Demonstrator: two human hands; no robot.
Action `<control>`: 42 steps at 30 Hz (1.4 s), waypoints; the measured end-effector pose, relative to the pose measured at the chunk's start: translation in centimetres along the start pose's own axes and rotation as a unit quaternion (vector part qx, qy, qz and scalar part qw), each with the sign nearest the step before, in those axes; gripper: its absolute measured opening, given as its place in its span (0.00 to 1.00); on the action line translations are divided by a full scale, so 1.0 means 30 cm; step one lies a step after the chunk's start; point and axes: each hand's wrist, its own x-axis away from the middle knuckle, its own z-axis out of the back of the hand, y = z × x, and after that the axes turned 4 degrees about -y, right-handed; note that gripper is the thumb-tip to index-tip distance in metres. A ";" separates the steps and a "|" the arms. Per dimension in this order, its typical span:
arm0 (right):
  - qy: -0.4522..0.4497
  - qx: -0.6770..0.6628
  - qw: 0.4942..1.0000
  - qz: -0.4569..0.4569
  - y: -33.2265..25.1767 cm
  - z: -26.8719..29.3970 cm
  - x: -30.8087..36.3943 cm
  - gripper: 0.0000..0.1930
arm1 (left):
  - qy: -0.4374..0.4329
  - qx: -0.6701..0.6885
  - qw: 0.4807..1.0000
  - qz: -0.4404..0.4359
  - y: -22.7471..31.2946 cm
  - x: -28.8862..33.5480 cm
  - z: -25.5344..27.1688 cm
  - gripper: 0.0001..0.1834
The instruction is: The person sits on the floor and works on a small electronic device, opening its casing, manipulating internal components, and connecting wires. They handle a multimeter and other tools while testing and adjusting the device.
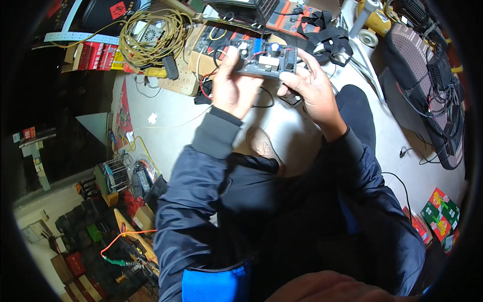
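An opened dark electronic unit [276,72], with a white block, a blue part and thin red wires showing inside, is held up level between my hands. My left hand [235,90] supports its left end, thumb up along the side and fingers beneath. At the right end my right hand [314,88] grips the casing between thumb and fingers. Dark and red wires hang by the unit's left side, near a tan perforated board [183,83]. Which of them join the unit I cannot tell.
Coiled yellow cable [143,38] lies at the back left beside red boxes [98,56]. Red-topped batteries [284,16] and black straps [329,43] sit behind the unit. To the right leans a long padded seat [410,65] with tangled cables. My shoe [261,143] rests on the pale floor.
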 end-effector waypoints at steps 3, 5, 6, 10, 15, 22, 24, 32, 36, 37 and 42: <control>-0.008 -0.030 0.999 -0.016 0.014 -0.058 -0.015 0.37 | -0.055 0.036 0.998 0.009 -0.055 0.035 -0.033 0.34; -0.022 -0.036 0.999 -0.023 0.017 -0.074 -0.002 0.38 | -0.030 0.098 0.995 -0.008 -0.075 0.036 -0.040 0.29; -0.024 -0.040 0.998 -0.042 0.015 -0.073 0.005 0.38 | 0.015 0.095 0.995 -0.028 -0.083 0.035 -0.040 0.27; -0.067 0.040 0.997 -0.026 -0.005 -0.035 0.015 0.35 | 0.077 0.111 0.986 -0.099 -0.076 0.006 -0.032 0.20; -0.010 -0.008 0.995 -0.098 -0.034 0.001 -0.010 0.27 | 0.040 0.103 0.993 -0.036 -0.079 0.023 -0.030 0.18; 0.026 0.014 0.994 -0.102 0.005 -0.014 -0.021 0.22 | 0.001 0.024 1.000 -0.002 -0.116 0.039 -0.030 0.25; 0.017 0.011 0.996 -0.092 0.021 -0.018 -0.020 0.21 | 0.049 0.069 0.996 -0.029 -0.127 0.038 -0.034 0.29; -0.050 0.003 0.997 -0.060 0.032 -0.027 0.013 0.23 | 0.036 0.103 0.991 -0.077 -0.076 0.036 -0.026 0.21; -0.142 0.148 0.975 -0.087 0.037 -0.064 0.061 0.21 | 0.148 0.068 0.971 -0.174 -0.031 0.021 -0.014 0.14; -0.144 0.138 0.976 -0.082 0.034 -0.071 0.068 0.16 | 0.143 0.080 0.970 -0.181 -0.027 0.019 -0.013 0.15; -0.049 0.158 0.986 -0.022 0.017 -0.089 0.059 0.06 | 0.130 0.083 0.974 -0.167 -0.041 0.022 -0.015 0.11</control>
